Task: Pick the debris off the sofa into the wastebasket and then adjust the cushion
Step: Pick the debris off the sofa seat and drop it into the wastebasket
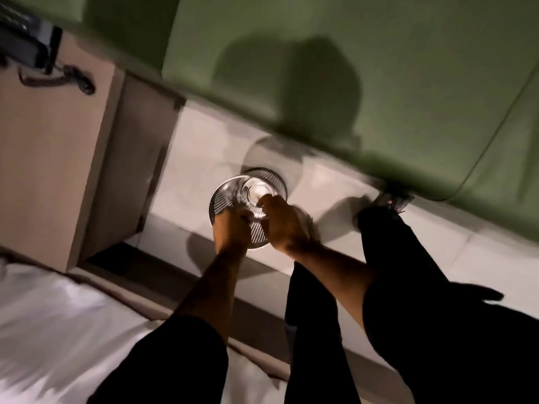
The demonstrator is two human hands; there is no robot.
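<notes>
A round metal mesh wastebasket [226, 196] stands on the pale floor just in front of the green sofa [379, 68]. Both my hands are over its opening. My left hand [230, 228] grips the near rim. Beside it, my right hand [284, 223] hangs above the near right part of the rim with its fingers curled in. The picture is blurred, so I cannot tell whether the right hand holds any debris. No debris shows on the visible part of the sofa seat.
A wooden bedside cabinet [58, 141] with a black telephone [26, 39] on top stands to the left of the basket. A bed with a white sheet [52, 330] fills the lower left. My dark-trousered legs [408, 287] stand on the floor at the right, close to the sofa's front edge.
</notes>
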